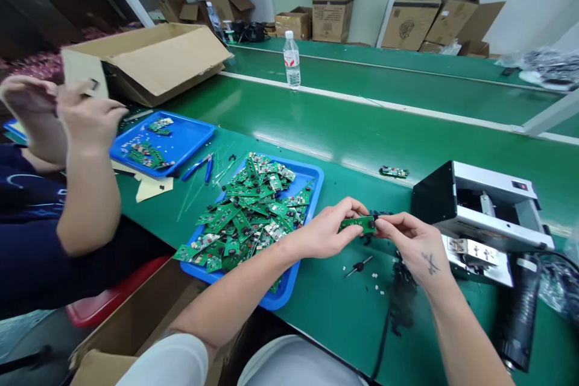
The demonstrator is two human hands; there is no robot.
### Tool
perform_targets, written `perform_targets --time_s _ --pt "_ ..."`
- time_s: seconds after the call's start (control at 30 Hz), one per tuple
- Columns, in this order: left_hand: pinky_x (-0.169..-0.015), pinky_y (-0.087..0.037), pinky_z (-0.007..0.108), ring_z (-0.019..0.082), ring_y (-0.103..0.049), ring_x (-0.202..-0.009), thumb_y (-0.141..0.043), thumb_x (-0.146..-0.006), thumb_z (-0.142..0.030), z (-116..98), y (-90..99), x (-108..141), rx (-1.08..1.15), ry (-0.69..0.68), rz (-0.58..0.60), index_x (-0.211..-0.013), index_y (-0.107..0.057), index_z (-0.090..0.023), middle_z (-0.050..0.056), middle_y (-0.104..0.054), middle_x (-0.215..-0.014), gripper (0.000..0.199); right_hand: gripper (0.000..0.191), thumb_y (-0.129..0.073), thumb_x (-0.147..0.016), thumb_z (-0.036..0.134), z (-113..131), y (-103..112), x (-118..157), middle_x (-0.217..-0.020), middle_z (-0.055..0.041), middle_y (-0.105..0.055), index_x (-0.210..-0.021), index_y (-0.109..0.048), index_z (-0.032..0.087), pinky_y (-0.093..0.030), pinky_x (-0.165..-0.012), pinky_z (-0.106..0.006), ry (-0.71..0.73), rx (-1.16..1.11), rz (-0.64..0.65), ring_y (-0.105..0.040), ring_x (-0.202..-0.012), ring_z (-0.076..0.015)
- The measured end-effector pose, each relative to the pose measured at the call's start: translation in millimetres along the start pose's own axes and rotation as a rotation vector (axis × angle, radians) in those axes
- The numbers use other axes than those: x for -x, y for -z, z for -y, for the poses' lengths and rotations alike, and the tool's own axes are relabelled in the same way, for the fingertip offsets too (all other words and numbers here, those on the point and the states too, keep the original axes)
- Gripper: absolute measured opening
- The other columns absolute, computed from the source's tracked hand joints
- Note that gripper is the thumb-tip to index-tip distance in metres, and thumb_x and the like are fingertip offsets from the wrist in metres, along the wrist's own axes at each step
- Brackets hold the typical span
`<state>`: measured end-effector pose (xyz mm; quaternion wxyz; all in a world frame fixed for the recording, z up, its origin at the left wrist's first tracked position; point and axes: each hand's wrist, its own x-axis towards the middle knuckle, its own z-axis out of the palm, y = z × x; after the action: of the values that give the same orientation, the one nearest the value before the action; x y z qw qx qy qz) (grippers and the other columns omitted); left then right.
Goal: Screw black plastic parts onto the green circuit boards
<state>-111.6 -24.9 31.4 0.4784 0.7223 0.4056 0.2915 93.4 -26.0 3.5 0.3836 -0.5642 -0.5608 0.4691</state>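
Observation:
My left hand point(332, 228) is closed around a small green circuit board point(358, 226), fingers behind it and thumb in front. At the board's right end, my right hand point(414, 244) pinches with thumb and forefinger near a small black part point(371, 223). Whether that part is fixed to the board I cannot tell. To the left of my left hand, a blue tray point(312, 184) holds a heap of similar boards. Below the hands lie a small dark pin-like tool point(359, 266) and scattered tiny white and black bits.
A metal-cased machine point(484, 205) stands right, beside a black cylinder point(518, 313). A single board point(393, 172) lies behind my hands. Blue-handled pliers point(199, 167), a second blue tray point(190, 139), a cardboard box point(167, 63) and a co-worker's hands point(88, 114) are left. A water bottle point(292, 60) stands behind.

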Motion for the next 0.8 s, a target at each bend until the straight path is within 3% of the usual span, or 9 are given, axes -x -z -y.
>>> perform_targets --time_s 0.23,0.5,0.8 --pt "-0.086 -0.044 0.029 0.016 -0.057 -0.098 -0.046 -0.089 -0.024 0 -2.9 0 -0.039 -0.083 0.053 -0.111 -0.048 -0.017 0.007 -0.060 -0.109 0.023 0.020 -0.065 -0.082 0.031 -15 0 8 -0.077 -0.0006 -0.066 -0.088 -0.063 0.011 -0.055 -0.070 -0.031 -0.112 -0.239 0.071 -0.063 -0.067 -0.0108" --pt "-0.085 -0.044 0.027 0.015 -0.058 -0.096 -0.048 -0.088 -0.022 -1 -5.2 1 -0.026 -0.069 0.099 -0.112 -0.049 -0.018 0.006 -0.061 -0.109 0.025 0.017 -0.062 -0.084 0.028 -30 3 13 -0.083 -0.0018 -0.064 -0.090 -0.062 0.012 -0.055 -0.072 -0.032 -0.135 -0.381 0.113 -0.062 -0.074 -0.0116" --pt "-0.086 -0.043 0.027 0.016 -0.058 -0.096 -0.049 -0.086 -0.020 -2 -9.2 0 -0.038 -0.042 0.031 -0.105 -0.056 -0.017 0.005 -0.064 -0.105 0.020 0.033 -0.071 -0.071 0.046 -17 3 21 -0.088 -0.0068 -0.070 -0.088 -0.068 0.018 -0.055 -0.083 -0.038 -0.152 -0.262 0.061 -0.067 -0.081 -0.0212"
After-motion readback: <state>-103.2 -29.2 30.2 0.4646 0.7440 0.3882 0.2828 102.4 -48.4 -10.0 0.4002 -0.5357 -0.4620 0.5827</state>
